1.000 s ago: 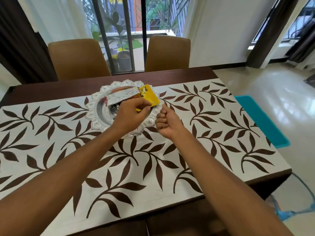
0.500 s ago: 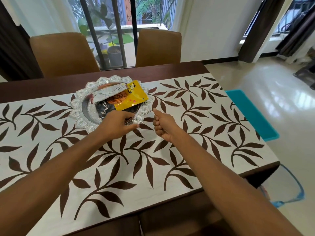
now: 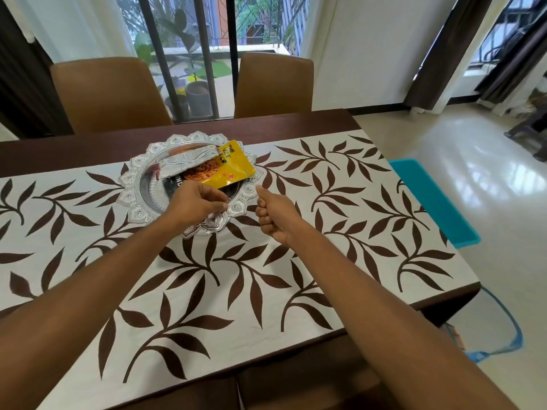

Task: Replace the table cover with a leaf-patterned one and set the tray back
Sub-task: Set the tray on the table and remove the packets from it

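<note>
A white cover with brown leaf prints (image 3: 325, 232) lies along the dark wooden table (image 3: 88, 149). On it, toward the far side, sits an ornate silver tray (image 3: 133, 184). The tray holds a yellow snack packet (image 3: 233, 170), a silvery packet (image 3: 183, 161) and a dark packet (image 3: 174, 184). My left hand (image 3: 195, 204) is over the tray's near rim, fingers pinched on the edge. My right hand (image 3: 273, 214) is a closed fist with the thumb up, just right of the tray, holding nothing.
Two brown chairs (image 3: 109, 93) (image 3: 273, 84) stand at the table's far side, before a barred window with potted plants. A teal flat object (image 3: 432, 199) sits beyond the table's right end. A blue strap (image 3: 509, 329) lies on the glossy floor at right.
My left hand let go of the yellow packet, which now lies in the tray, and drew back to the tray's near rim. My right fist stayed beside the tray.
</note>
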`<control>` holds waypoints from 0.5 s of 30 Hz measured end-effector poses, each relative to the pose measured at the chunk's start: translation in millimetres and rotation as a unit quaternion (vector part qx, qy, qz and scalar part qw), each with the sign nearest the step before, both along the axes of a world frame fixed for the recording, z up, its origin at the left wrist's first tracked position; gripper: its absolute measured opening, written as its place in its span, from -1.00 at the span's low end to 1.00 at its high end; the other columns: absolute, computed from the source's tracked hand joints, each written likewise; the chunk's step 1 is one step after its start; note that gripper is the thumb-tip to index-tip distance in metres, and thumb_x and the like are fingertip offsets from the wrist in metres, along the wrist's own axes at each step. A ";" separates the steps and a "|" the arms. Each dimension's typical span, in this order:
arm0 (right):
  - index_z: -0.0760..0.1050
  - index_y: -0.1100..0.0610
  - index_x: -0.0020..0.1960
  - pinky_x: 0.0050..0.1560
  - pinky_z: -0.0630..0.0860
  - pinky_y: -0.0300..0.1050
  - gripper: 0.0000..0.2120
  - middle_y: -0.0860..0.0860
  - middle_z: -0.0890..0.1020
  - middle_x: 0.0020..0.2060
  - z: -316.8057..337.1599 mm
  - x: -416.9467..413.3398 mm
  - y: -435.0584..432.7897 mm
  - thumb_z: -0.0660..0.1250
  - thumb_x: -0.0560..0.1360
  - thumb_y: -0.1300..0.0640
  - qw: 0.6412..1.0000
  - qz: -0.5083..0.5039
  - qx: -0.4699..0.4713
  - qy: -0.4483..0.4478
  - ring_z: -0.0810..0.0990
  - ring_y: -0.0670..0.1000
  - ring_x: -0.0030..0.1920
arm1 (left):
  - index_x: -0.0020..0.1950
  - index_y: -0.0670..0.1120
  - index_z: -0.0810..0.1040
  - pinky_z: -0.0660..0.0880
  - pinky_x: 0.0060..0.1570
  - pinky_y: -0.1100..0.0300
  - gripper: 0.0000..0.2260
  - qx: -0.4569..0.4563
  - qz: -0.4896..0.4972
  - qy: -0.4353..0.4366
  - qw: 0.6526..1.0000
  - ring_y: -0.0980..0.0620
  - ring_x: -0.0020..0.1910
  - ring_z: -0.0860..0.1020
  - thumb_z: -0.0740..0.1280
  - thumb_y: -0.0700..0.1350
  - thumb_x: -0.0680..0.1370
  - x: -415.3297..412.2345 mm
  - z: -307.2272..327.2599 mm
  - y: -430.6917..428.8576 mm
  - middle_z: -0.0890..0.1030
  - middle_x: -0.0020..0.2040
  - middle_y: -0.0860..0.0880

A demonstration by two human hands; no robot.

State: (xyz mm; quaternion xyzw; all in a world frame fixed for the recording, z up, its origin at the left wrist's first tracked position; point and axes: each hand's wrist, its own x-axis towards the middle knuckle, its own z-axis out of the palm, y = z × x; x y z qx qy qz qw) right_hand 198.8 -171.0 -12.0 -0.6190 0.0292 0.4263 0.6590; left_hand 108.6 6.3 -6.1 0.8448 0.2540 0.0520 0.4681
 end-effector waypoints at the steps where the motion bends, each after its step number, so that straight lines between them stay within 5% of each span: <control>1: 0.32 0.04 -0.32 -0.58 0.12 -0.33 -0.58 -0.07 0.33 -0.51 -0.5 -0.2 -0.7 0.23 0.67 -0.08 1.000 -0.001 0.002 0.000 0.20 -0.14 -0.54 | -0.05 -0.09 0.72 0.52 -0.20 0.25 -0.86 -0.004 0.000 -0.003 1.000 0.18 -0.29 0.66 0.56 -0.21 0.42 0.3 1.0 -0.7 0.72 -0.23 0.01; 7: 0.31 0.04 -0.32 -0.60 0.08 -0.34 -0.57 -0.07 0.32 -0.50 -5.4 -7.8 4.1 0.23 0.67 -0.09 0.998 -0.026 0.026 0.058 0.18 -0.15 -0.56 | 0.01 -0.07 0.70 0.62 -0.04 0.18 -0.82 0.027 -0.001 -0.019 0.999 0.13 -0.16 0.69 0.54 -0.23 0.44 2.1 5.7 -6.6 0.72 -0.18 0.03; 15: 0.48 0.06 -0.30 -0.69 0.04 -0.39 -0.62 -0.09 0.34 -0.52 -8.5 -21.6 17.4 0.15 0.67 0.06 0.957 -0.057 0.158 0.235 0.28 -0.17 -0.64 | 0.03 -0.08 0.71 0.58 -0.10 0.39 -0.81 0.106 -0.100 -0.154 0.977 0.24 -0.15 0.67 0.51 -0.27 0.45 -0.1 30.3 -63.2 0.72 -0.13 0.06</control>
